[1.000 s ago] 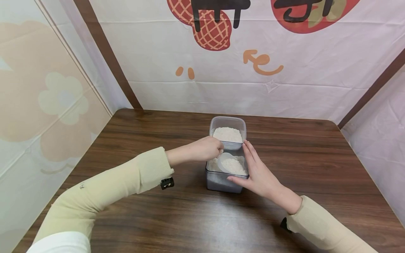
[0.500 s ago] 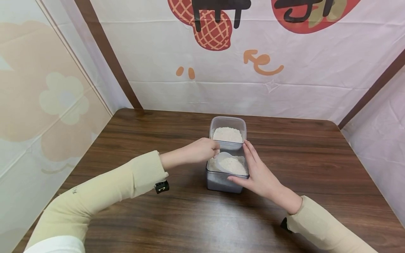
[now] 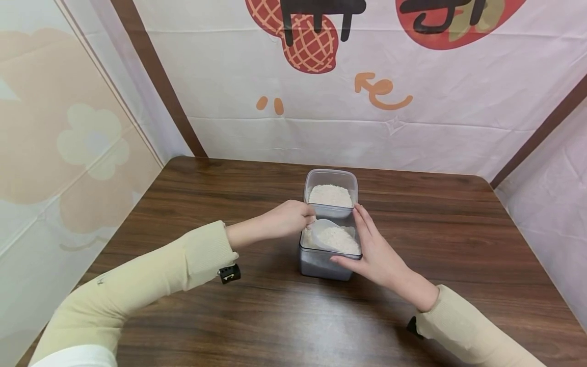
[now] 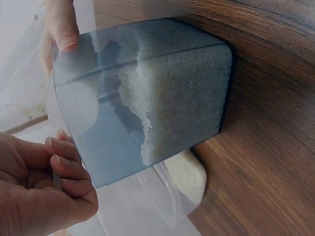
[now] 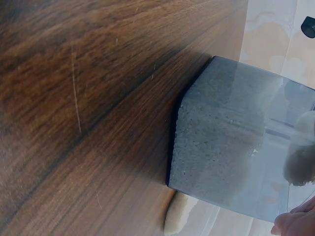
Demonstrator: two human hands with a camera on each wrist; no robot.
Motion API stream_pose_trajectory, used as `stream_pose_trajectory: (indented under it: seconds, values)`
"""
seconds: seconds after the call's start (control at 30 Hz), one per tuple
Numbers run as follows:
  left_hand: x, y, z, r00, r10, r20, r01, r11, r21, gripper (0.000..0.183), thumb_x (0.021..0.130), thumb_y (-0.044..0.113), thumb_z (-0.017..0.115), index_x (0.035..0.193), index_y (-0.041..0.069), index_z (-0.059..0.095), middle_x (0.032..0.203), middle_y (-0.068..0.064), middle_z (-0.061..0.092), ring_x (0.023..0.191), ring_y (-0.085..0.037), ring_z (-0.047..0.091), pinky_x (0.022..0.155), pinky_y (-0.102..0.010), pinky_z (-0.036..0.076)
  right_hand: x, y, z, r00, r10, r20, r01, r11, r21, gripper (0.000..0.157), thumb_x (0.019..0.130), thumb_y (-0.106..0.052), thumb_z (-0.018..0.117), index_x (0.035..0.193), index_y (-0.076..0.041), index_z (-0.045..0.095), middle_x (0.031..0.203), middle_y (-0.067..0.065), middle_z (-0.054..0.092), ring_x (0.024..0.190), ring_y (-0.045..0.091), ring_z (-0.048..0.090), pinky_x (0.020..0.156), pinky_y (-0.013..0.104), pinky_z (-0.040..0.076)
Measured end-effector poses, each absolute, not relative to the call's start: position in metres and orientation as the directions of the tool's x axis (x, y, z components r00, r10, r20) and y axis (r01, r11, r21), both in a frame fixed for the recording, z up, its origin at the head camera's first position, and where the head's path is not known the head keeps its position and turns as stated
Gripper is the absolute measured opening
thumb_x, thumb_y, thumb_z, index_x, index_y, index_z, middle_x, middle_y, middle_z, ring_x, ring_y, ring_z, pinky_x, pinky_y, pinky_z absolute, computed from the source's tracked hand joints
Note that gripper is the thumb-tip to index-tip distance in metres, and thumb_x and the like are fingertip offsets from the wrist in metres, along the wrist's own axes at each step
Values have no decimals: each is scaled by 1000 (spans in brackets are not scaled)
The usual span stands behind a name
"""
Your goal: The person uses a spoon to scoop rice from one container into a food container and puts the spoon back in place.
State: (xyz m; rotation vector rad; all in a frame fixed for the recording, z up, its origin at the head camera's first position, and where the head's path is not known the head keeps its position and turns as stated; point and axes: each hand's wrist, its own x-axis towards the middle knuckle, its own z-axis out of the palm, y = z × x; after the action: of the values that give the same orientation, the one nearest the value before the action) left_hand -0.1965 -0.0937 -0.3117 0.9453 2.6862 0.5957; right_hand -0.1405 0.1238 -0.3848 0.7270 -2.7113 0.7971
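In the head view, a clear scoop [image 3: 322,227] heaped with white rice [image 3: 340,239] sits in the mouth of a dark translucent rice container [image 3: 325,269]. My left hand [image 3: 288,219] pinches the scoop's handle at the container's left rim. Curled fingers round the thin handle show in the left wrist view, where rice fills the lower part of the container. My right hand [image 3: 382,257] grips the container at its right side, thumb on the front wall and fingers along the far right rim. Most of the scoop's handle is hidden inside the left hand.
Directly behind stands a second clear container [image 3: 331,177], open, with white rice in it. Both containers are on a dark wooden table [image 3: 220,306]. A printed cloth backdrop [image 3: 302,132] rises at the table's far edge.
My left hand has shifted a little to the left, and the loaded scoop has moved left with it. The right hand and both containers have stayed in place.
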Motion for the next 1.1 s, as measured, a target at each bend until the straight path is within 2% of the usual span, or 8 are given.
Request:
stream_pose_trajectory:
  seconds: [0.53, 0.87, 1.1]
  values:
    - [-190, -103, -315, -790, 605, -95, 480, 707, 519, 27, 92, 11, 46, 66, 10, 48, 58, 4, 40, 58, -10, 41, 56, -23, 33, -140, 124, -384, -853, -397, 339, -517, 734, -439, 105, 74, -51, 70, 144, 4, 14, 151, 14, 13, 132, 30, 28, 98, 43, 36]
    - [-190, -105, -315, -796, 597, -99, 460, 703, 543, 26, 93, 11, 45, 68, 7, 50, 58, 4, 41, 57, -10, 41, 56, -23, 33, -141, 124, -385, -847, -401, 350, -526, 727, -441, 105, 72, -50, 72, 142, 8, 18, 150, 17, 15, 132, 31, 28, 99, 44, 35]
    - [-193, -108, -315, -813, 576, -83, 444, 706, 552, 25, 92, 11, 45, 69, 5, 53, 59, 4, 43, 58, -9, 41, 59, -23, 34, -140, 124, -384, -849, -397, 349, -522, 731, -438, 104, 73, -50, 71, 142, 6, 18, 150, 16, 15, 132, 31, 29, 99, 44, 35]
